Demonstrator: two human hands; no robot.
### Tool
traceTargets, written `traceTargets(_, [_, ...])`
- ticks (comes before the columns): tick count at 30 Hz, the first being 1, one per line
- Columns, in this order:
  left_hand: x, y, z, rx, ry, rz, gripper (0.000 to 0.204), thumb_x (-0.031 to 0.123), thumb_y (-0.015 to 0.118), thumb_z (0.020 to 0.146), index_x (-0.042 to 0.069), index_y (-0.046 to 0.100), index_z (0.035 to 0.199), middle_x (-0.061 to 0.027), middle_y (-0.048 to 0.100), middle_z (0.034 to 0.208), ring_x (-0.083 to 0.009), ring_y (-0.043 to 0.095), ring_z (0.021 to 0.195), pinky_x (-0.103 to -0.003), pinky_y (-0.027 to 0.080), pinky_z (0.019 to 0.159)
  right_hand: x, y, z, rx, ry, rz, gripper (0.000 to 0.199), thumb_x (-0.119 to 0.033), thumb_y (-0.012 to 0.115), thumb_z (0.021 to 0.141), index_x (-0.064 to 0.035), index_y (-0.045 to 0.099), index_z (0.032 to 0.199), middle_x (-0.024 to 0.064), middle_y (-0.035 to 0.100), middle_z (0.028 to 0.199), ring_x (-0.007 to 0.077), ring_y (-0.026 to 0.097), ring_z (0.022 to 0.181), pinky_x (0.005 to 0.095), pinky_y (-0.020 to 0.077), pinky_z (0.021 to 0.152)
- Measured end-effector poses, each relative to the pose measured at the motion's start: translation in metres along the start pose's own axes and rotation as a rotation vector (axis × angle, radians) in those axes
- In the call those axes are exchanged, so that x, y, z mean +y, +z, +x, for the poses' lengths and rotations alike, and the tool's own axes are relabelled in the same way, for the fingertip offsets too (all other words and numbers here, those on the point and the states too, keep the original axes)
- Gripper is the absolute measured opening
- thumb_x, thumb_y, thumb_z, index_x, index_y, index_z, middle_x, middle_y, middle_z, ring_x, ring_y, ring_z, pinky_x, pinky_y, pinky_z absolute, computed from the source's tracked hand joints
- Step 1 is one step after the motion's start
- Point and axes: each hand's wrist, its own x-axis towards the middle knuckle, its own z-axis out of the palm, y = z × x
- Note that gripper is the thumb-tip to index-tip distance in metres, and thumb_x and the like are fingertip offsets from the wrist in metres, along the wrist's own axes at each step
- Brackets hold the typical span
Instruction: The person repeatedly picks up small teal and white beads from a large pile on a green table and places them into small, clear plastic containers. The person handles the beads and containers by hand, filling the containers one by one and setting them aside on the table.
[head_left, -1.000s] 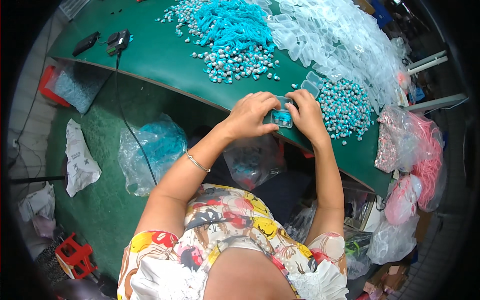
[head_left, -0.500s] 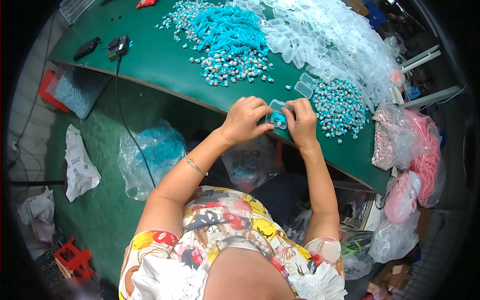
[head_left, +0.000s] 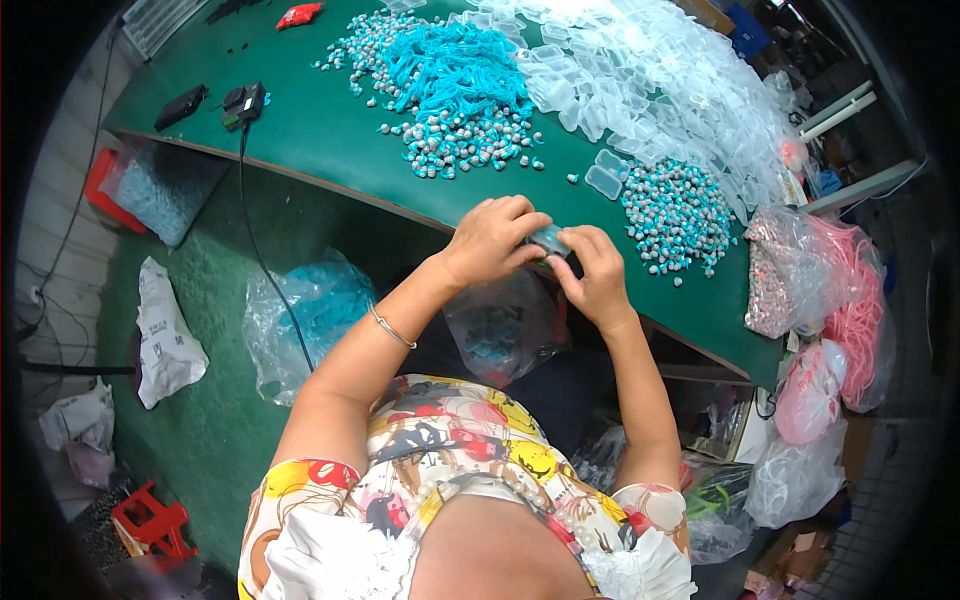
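Note:
Over the table's front edge, my left hand [head_left: 495,240] and my right hand [head_left: 597,275] both grip a small clear plastic box [head_left: 549,240]. Fingers and thumbs press on it from both sides, and its lid looks folded down. Bluish content shows faintly through it; my fingers cover much of the box. Just beyond my right hand lies an open clear box [head_left: 606,175] on the green table [head_left: 330,160]. Beside that is a heap of small grey-and-blue pieces [head_left: 680,215].
A heap of blue cords with grey-and-blue ends [head_left: 455,75] lies farther back. Many clear boxes [head_left: 660,90] are piled at the back right. A black device [head_left: 243,105] trails a cable off the table edge. Bags of pink cords [head_left: 855,310] hang at the right.
The box stood open between my hands with blue pieces showing; now its lid appears folded down. My right hand has shifted slightly left and lower, thumb under the box.

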Motion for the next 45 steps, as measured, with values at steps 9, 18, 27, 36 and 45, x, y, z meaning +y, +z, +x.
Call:
traceTargets(9, [-0.007,0.002,-0.001,-0.057,-0.052,-0.082,0.019,0.023,0.064,0.093,0.005,0.064,0.093,-0.0124,0.055,0.085,-0.0335,0.058,0.077,-0.045,0.047,0.068,-0.001,0.007,0.003,-0.092,0.313,0.232,0.018,-0.005,0.072,0.082,-0.0015,0.067,0.099,0.0118,0.062,0.085,0.027,0.062,0.076,0.0371,0.0493,0.068])
traceTargets(18, [0.024,0.01,-0.016,0.007,0.03,-0.045,0.026,0.034,0.069,0.087,0.01,0.064,0.077,-0.0073,0.056,0.079,-0.0272,0.059,0.076,-0.041,0.044,0.066,0.077,-0.015,0.038,-0.059,0.215,-0.443,0.048,-0.024,0.072,0.084,-0.009,0.058,0.127,0.0125,0.062,0.123,0.0338,0.053,0.119,0.0485,0.0395,0.097])
traceTargets(27, [0.047,0.029,-0.046,-0.253,0.051,-0.162,0.022,0.028,0.073,0.084,0.008,0.065,0.09,-0.0089,0.058,0.078,-0.0303,0.062,0.074,-0.043,0.049,0.066,0.115,-0.029,0.078,-0.431,0.507,-0.577,0.093,-0.036,0.09,0.061,-0.012,0.048,0.141,0.0116,0.055,0.13,0.0329,0.044,0.129,0.056,0.0302,0.105])
traceTargets(36, [-0.027,0.045,0.073,0.061,-0.181,0.028,0.027,0.003,0.066,0.081,0.009,0.067,0.107,-0.0152,0.063,0.096,-0.0369,0.065,0.092,-0.046,0.054,0.075,0.044,-0.028,0.022,-0.014,0.116,-0.169,0.039,0.003,0.067,0.078,-0.0061,0.061,0.115,0.0137,0.059,0.09,0.0327,0.06,0.083,0.0428,0.0489,0.075])
traceTargets(45, [-0.039,0.064,0.083,0.018,-0.234,-0.012,0.013,0.008,0.064,0.087,0.006,0.071,0.098,-0.0128,0.065,0.087,-0.0278,0.067,0.081,-0.042,0.053,0.07,0.013,-0.016,0.006,-0.092,-0.054,-0.174,0.026,-0.013,0.073,0.078,-0.0068,0.064,0.101,0.0094,0.063,0.09,0.0299,0.06,0.089,0.0425,0.0444,0.082])
